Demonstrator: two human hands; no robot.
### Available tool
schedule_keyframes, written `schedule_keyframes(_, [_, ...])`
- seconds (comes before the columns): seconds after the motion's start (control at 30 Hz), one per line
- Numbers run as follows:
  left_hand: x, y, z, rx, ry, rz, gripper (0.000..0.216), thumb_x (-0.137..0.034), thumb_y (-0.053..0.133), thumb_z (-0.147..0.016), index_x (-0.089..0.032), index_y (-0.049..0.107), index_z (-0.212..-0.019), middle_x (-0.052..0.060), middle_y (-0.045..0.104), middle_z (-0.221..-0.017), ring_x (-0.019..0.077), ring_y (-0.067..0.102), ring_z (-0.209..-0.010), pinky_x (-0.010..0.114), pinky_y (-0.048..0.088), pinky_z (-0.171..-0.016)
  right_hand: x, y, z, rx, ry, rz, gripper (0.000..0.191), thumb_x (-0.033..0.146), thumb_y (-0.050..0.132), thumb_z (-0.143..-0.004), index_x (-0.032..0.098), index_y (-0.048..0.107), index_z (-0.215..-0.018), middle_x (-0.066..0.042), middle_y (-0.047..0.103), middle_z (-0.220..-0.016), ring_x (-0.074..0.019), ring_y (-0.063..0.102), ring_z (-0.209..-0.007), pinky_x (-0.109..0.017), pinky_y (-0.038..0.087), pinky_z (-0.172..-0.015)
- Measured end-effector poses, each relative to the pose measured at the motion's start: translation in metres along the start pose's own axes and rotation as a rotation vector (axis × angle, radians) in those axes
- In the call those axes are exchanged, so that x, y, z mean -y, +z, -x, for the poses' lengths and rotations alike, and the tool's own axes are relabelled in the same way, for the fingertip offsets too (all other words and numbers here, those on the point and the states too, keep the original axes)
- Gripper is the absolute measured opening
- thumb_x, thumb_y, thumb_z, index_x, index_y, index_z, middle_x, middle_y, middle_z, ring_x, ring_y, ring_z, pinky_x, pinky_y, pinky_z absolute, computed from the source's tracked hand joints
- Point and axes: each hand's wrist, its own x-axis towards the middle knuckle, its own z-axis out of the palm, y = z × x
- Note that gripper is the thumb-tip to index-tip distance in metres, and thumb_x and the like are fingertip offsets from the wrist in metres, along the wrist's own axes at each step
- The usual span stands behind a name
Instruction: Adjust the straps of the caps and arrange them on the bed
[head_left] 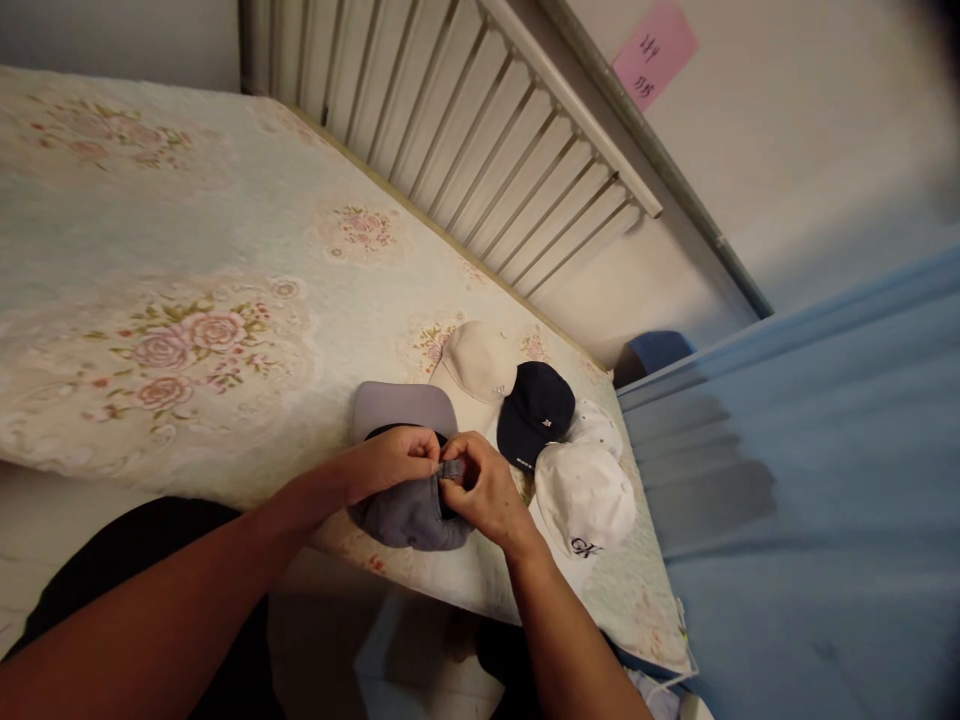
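Observation:
A grey cap (409,515) lies at the near edge of a floral mattress (187,300), its brim pointing away from me. My left hand (390,458) is closed on the back edge of the cap. My right hand (484,490) pinches the cap's small rear strap, right against the left hand's fingertips. Just beyond lie a beige cap (476,360), a dark navy cap (534,412) and a white cap (585,495) with dark lettering, and another white cap (596,422) partly hidden behind them.
A slatted metal bed rail (480,140) leans along the wall behind the mattress. A pink paper note (654,50) sticks to the wall. A blue curtain (810,480) hangs at the right. My dark-clothed legs (150,540) are below the mattress edge.

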Motion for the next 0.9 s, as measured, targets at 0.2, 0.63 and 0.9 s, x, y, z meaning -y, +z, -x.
schedule_keyframes(0.2, [-0.005,-0.007,0.006,0.066,-0.009,0.077,0.014,-0.029,0.063,-0.071,-0.017,0.055,-0.069,-0.004,0.051,-0.063,0.0098,0.043,-0.058,0.022,0.03,-0.053,-0.001,-0.006,0.004,0.067,0.133,-0.159,0.022,0.011,0.054,-0.065,0.023,0.051,-0.084,0.005,0.057,-0.07,-0.0089,0.042,-0.052,-0.021,0.036,-0.052])
schedule_keyframes(0.63, [-0.001,-0.013,0.017,0.134,-0.062,0.148,0.013,-0.025,0.063,-0.073,-0.018,0.051,-0.073,0.004,0.068,-0.089,0.0137,0.057,-0.069,0.021,0.037,-0.058,0.012,-0.013,0.016,0.068,0.094,-0.087,0.014,0.013,0.055,-0.068,0.021,0.053,-0.08,0.009,0.043,-0.057,-0.0083,0.041,-0.051,-0.02,0.033,-0.05])
schedule_keyframes(0.9, [-0.018,0.017,0.026,0.075,0.024,-0.207,0.027,-0.037,0.055,-0.083,-0.015,0.067,-0.073,0.001,0.06,-0.072,0.0156,0.049,-0.07,0.023,0.037,-0.063,0.01,-0.011,0.045,0.017,0.019,-0.063,0.021,0.011,0.057,-0.069,0.022,0.059,-0.087,0.006,0.05,-0.069,-0.0101,0.047,-0.059,-0.022,0.037,-0.057])
